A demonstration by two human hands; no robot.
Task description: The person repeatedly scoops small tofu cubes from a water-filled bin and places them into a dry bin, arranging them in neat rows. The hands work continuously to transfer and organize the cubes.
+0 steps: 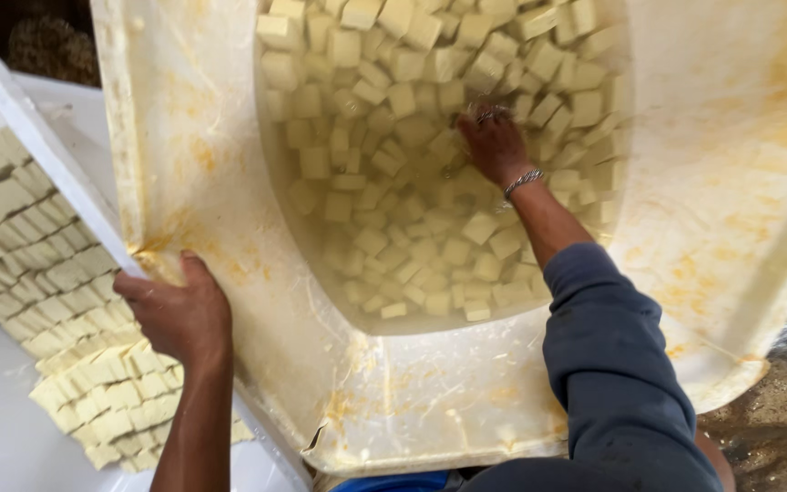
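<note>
- We see many pale yellow, soft-looking cubes [430, 182] floating in cloudy liquid that fills the deep well of a large cream plastic tub [229, 137], stained yellow along its broad rim.
- Our right hand [494, 146] reaches down into the liquid among the cubes; its fingertips are underwater, so we cannot tell how far they are spread or whether they grip a cube.
- A thin silver bracelet [523, 181] circles that wrist, above a dark blue sleeve [612, 364].
- Our left hand [179, 314] clasps the tub's near-left rim, fingers curled shut around the edge.
- Just left, below the rim, a white tray [11, 437] holds close rows of the same cubes [47, 264], laid flat.
- We judge the cubes fragile: a hard squeeze or hasty stir could crumble them, and leaning on the rim could tilt the tub and slop liquid over the tray.
</note>
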